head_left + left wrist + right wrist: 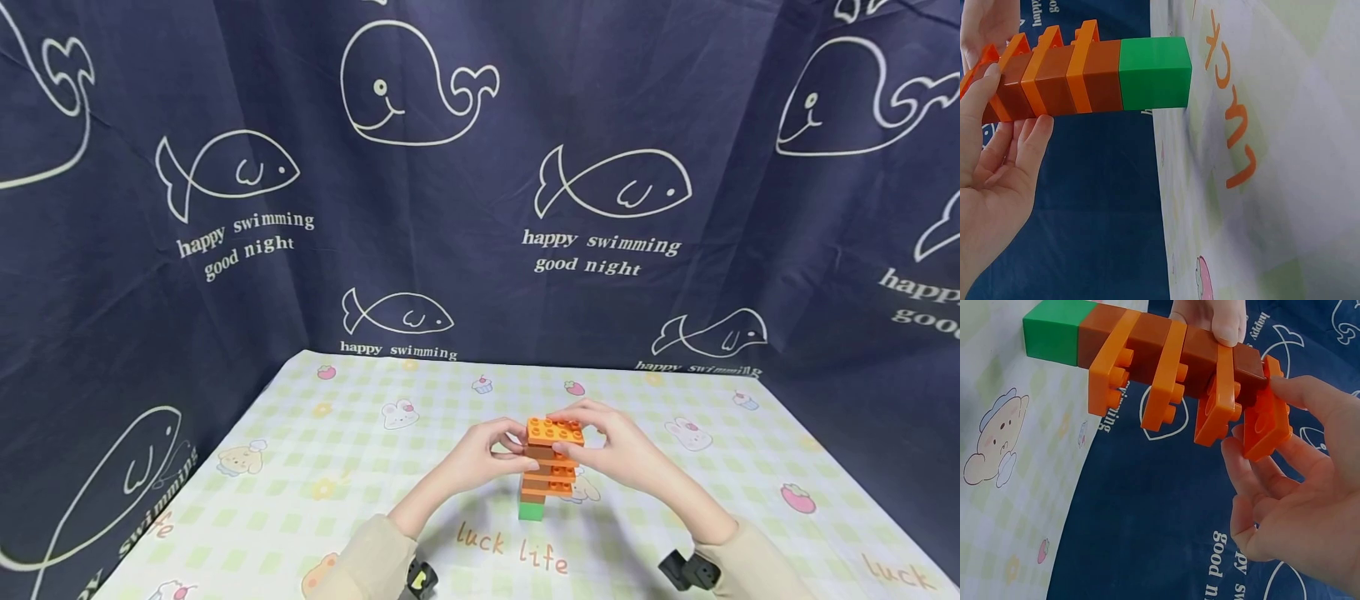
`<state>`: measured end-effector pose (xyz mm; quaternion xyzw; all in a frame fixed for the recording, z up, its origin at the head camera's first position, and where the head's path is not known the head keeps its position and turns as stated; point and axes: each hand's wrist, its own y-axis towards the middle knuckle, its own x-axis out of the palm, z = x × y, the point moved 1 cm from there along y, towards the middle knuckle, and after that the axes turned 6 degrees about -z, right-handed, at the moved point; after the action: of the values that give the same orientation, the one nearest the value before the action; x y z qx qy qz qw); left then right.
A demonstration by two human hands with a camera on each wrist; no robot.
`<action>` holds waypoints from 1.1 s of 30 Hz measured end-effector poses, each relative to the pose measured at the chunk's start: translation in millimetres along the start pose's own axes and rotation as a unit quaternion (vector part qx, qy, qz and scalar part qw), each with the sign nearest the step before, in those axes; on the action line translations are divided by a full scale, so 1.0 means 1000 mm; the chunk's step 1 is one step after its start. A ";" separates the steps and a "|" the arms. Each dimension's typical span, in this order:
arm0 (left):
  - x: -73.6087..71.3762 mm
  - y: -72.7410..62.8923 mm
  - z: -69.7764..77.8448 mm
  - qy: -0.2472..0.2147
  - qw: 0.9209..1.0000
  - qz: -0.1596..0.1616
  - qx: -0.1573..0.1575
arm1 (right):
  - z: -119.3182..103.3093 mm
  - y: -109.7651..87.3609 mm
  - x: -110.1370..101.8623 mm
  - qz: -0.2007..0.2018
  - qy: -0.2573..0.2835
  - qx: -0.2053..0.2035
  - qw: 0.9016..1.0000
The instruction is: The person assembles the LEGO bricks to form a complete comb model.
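A tower of toy building bricks stands upright on the table, with a green brick (531,511) at its base. Above that, brown bricks (1102,75) alternate with thin orange bricks (1163,378) that jut out to the right side. The topmost orange brick (553,430) shows its studs upward. My left hand (480,454) holds the tower's upper part from the left, thumb and fingers on opposite sides. From the right, my right hand (618,446) grips the top orange brick between thumb and fingers; the right wrist view shows this brick (1267,419) seated at the tower's end.
A patterned checked cloth (360,492) covers the table. Dark blue curtains (465,217) with whale and fish drawings hang behind it and at both sides. Each wrist wears a small black camera (688,571).
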<state>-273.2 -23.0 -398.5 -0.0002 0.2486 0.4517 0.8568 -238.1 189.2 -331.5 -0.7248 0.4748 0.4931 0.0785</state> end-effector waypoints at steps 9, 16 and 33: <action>0.001 0.003 -0.002 -0.003 1.000 0.000 0.002 | 0.001 0.001 -0.002 -0.008 0.000 0.003 1.000; 0.002 0.002 -0.004 0.004 1.000 -0.001 0.006 | 0.004 0.001 -0.002 -0.015 0.010 -0.013 1.000; 0.002 0.000 -0.001 -0.009 1.000 0.004 -0.004 | 0.012 0.006 -0.003 -0.035 0.009 -0.059 0.998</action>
<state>-272.5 -21.9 -399.9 0.0015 0.2388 0.4566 0.8570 -250.4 194.8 -332.8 -0.7488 0.4200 0.5105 0.0486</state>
